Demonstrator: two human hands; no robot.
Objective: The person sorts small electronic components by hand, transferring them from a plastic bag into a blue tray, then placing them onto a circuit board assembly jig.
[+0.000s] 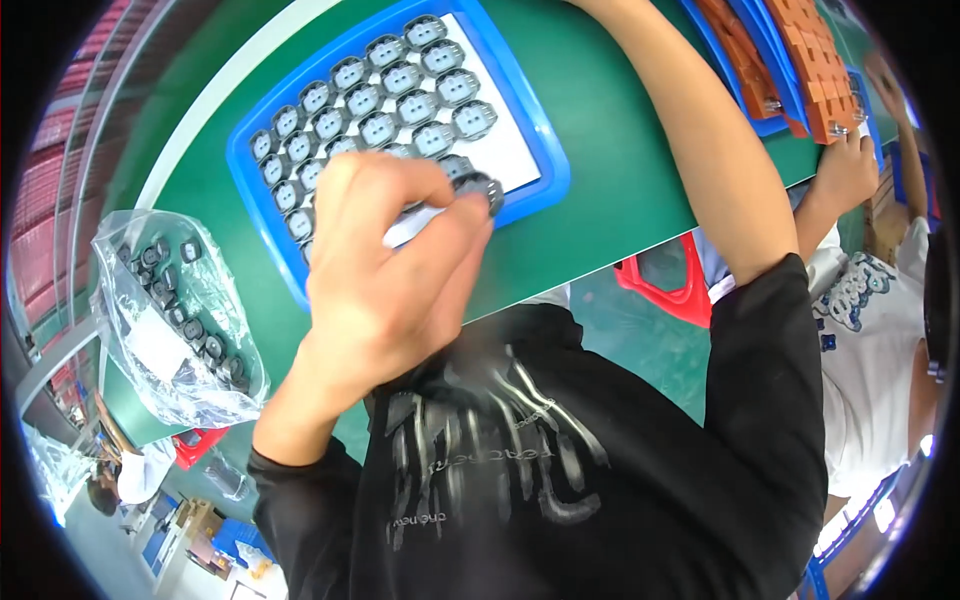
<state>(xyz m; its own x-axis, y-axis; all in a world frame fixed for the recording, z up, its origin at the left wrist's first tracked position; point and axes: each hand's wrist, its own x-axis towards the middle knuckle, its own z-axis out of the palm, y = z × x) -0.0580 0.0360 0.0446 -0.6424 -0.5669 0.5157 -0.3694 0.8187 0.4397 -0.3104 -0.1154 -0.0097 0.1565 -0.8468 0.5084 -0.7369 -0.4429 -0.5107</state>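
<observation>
My left hand (385,265) is over the near side of a blue tray (553,155), its fingers pinched on a small round black plug-like part (479,190). Metal-looking pins show on the part's outer end. Rows of like parts, black rims with pale grey faces, stand on a white sheet (510,150) in the tray; one of them (475,119) is at the right end of a row. The hand covers some of the nearer rows. My right forearm (700,130) reaches up past the tray's right side, and its hand lies beyond the top edge, out of sight.
A clear plastic bag (225,375) with several loose black parts lies left of the tray on the green table (600,200). At the far right, another person's hand (848,170) is by stacked orange blocks (815,65) and blue trays. A red stool (690,290) stands below the table edge.
</observation>
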